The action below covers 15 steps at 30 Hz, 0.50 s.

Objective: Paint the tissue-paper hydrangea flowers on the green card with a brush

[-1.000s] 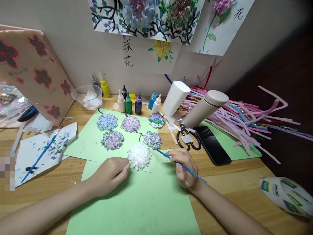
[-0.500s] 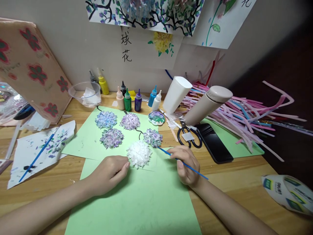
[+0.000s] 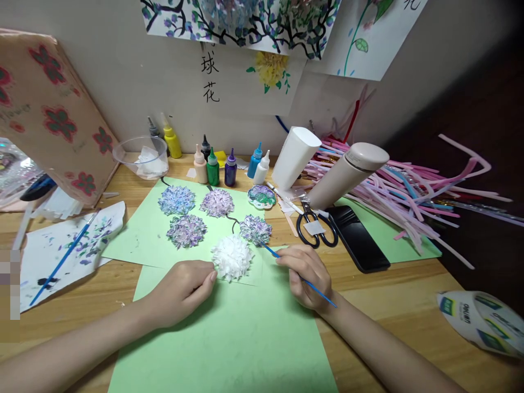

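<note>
At left fingers: flower, round, densely ruffled (white throughout).

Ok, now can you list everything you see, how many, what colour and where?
Table: one, brown, underneath
Green sheets: at least three, green, on table
White flower: one, white, centre
Painted flowers: four, blue to purple, beyond it
Paint dish: one, purple-green, behind flowers
Paint bottles: eight, mixed, near wall
Bowl: one, clear, back left
Spare brush: one, blue, left
Stained paper: one, white, under spare brush
Near brush: one, blue, right of white flower
Scissors: one, black, right
Phone: one, black, right
Container: one, white, back
Flask: one, taupe, beside container
Fuzzy sticks: many, mostly pink, back right
Painted box: one, tan, left
Wall pictures: several, multicoloured, top
Clutter: uncountable, mixed, left edge
Probable tape roll: one, white-green, far right
Left hand: one, bare, at white flower's edge
Right hand: one, bare, holding near brush
</note>
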### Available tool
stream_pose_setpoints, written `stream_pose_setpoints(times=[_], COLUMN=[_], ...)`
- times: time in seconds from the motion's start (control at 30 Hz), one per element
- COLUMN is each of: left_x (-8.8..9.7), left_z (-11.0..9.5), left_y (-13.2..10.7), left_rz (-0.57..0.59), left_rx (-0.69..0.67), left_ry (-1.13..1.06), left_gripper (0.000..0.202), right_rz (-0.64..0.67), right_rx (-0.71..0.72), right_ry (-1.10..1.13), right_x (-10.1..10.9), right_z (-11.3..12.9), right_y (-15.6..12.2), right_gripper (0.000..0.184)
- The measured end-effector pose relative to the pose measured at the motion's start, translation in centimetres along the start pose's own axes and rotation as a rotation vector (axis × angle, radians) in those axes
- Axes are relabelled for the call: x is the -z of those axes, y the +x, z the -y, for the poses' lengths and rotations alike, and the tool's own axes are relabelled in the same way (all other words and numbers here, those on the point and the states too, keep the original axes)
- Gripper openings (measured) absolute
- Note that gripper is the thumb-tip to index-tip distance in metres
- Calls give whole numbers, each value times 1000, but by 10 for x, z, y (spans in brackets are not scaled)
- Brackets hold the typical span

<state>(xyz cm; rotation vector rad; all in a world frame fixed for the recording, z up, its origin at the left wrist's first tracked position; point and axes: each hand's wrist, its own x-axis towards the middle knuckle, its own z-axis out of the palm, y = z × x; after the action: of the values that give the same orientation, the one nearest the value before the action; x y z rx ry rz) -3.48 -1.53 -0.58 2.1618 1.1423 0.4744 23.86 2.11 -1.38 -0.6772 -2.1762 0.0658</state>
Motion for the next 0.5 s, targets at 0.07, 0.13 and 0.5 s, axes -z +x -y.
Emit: stream_pose_setpoints(times=[0.07, 0.13, 0.5], left_x=[0, 0, -1], left_z=[1, 1, 2], left_y=[0, 0, -2], left_rz=[5, 10, 30], left_rx=[5, 6, 17], left_ry=[0, 0, -13], left_gripper=[33, 33, 34], right_rz=[5, 24, -96], right_rx=[31, 39, -94], right_ry=[-21, -50, -21], right_x=[0, 0, 5], right_z=[1, 0, -7], right_y=[1, 1, -7], right_gripper=[30, 30, 27])
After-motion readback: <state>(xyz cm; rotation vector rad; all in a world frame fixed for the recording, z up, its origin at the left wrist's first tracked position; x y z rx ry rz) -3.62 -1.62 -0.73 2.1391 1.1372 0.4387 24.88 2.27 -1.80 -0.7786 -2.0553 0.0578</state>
